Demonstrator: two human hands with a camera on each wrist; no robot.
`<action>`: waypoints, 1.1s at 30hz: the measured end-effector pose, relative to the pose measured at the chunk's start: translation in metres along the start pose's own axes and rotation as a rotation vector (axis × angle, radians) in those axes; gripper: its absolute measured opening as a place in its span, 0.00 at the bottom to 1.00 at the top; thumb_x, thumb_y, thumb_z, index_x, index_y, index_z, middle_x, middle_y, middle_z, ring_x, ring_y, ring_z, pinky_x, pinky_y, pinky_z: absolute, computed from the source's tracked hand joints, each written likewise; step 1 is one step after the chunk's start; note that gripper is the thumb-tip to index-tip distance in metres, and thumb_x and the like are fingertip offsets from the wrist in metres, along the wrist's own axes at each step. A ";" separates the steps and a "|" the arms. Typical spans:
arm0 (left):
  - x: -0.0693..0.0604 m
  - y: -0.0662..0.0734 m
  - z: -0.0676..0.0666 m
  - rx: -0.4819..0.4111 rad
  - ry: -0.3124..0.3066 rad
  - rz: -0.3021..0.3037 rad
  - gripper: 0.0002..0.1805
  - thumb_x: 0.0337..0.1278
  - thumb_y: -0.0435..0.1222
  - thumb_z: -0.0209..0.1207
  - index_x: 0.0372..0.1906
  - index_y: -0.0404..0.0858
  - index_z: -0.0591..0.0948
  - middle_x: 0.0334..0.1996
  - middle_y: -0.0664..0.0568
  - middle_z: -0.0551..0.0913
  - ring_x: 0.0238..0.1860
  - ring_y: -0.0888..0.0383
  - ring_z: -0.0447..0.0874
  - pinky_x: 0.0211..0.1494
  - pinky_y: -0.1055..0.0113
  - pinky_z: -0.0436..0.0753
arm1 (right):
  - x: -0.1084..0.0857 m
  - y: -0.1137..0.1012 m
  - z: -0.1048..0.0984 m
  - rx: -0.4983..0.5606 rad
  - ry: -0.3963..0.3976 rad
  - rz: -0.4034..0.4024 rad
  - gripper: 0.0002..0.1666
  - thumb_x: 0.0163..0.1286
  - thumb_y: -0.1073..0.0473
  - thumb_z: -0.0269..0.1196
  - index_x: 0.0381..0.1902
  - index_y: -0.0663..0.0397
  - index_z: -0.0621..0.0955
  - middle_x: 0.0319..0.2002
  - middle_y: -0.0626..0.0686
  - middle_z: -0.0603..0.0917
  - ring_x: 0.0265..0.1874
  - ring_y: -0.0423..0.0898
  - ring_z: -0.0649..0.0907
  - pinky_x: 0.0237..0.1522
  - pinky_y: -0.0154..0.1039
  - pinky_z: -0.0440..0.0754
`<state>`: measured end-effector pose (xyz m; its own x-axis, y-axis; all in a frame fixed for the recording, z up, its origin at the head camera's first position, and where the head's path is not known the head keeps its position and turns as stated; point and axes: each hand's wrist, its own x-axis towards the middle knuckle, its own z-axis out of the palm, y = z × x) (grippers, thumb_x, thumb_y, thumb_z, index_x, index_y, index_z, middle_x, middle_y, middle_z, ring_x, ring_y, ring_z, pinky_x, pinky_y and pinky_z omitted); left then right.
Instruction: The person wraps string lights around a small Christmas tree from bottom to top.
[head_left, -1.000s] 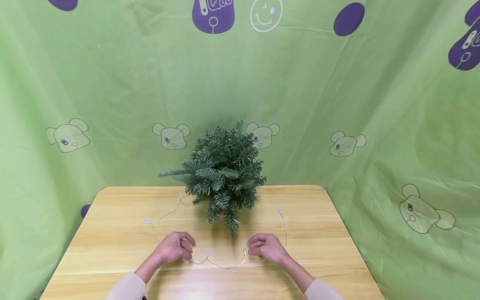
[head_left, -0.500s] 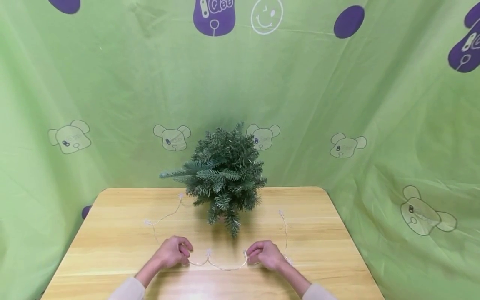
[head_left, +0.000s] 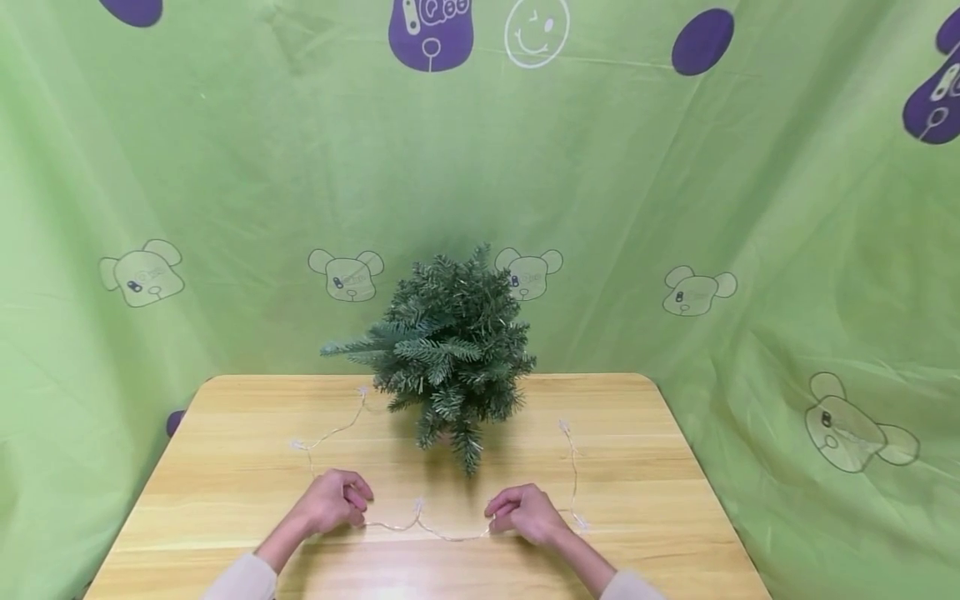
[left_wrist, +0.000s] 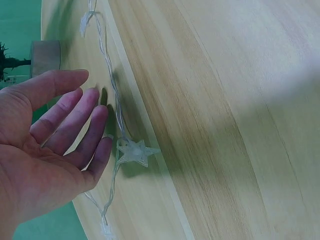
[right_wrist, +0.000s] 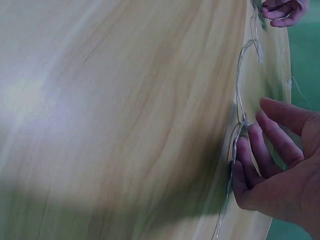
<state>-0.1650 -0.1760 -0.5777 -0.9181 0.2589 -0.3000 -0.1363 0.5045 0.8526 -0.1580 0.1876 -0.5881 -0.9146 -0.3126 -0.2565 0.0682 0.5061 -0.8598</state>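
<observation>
A string of star-shaped fairy lights (head_left: 450,539) lies in a wide loop on the wooden table (head_left: 622,467), around the front of a small artificial Christmas tree (head_left: 453,342). My left hand (head_left: 330,502) is over the front left of the loop. In the left wrist view its fingers (left_wrist: 90,135) are loosely bent, with nothing between them and the thumb, close to a clear star light (left_wrist: 136,152). My right hand (head_left: 527,514) is at the front right. In the right wrist view its relaxed fingertips (right_wrist: 242,150) touch or nearly touch the wire (right_wrist: 239,95); the thumb stands apart.
The tree's round base (left_wrist: 46,57) shows in the left wrist view. Other star lights lie at the loop's left side (head_left: 298,445) and right side (head_left: 574,467). A green printed curtain (head_left: 600,167) hangs behind and beside the table.
My left hand has shifted left and slightly nearer. My right hand has come slightly nearer and left, and now hides the star beside it. The tree stays in place.
</observation>
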 end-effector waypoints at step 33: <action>-0.005 -0.011 0.001 0.047 0.006 -0.005 0.19 0.33 0.18 0.70 0.39 0.31 0.84 0.31 0.45 0.84 0.32 0.56 0.80 0.38 0.68 0.86 | -0.001 0.004 0.005 -0.049 0.033 0.020 0.08 0.50 0.71 0.71 0.30 0.60 0.87 0.27 0.53 0.87 0.27 0.45 0.80 0.35 0.38 0.78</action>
<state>-0.1587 -0.1815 -0.5862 -0.9198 0.2515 -0.3011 -0.1231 0.5436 0.8303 -0.1546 0.1858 -0.5939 -0.9258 -0.2758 -0.2586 0.0679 0.5515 -0.8314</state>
